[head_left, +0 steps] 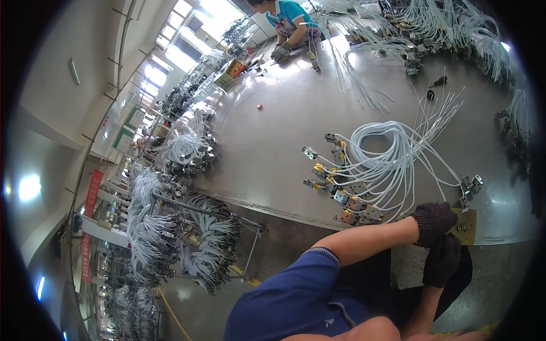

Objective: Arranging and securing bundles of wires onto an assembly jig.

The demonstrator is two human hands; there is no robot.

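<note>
My left hand point(434, 224), in a dark knitted glove, is closed at the table's front edge, beside a yellowish plate point(468, 226) with small metal parts on it. One white cable runs down to this glove; what its fingers pinch is hidden. Just below, my right hand point(443, 261), also in a dark glove, is curled shut against the left, and anything in it is hidden. A coiled bundle of white cables point(398, 142) lies beyond my hands, with metal lock-like end pieces point(347, 196) at its left. Another metal end piece point(471, 185) rests above the plate.
The metal table point(273, 148) stretches away from me. A dark-handled tool point(439, 82) and a small reddish round item point(259, 107) lie on it. More cables point(421, 23) are heaped at the far right. Cable-laden racks point(210, 244) stand left. A gloved co-worker point(293, 25) works across the table.
</note>
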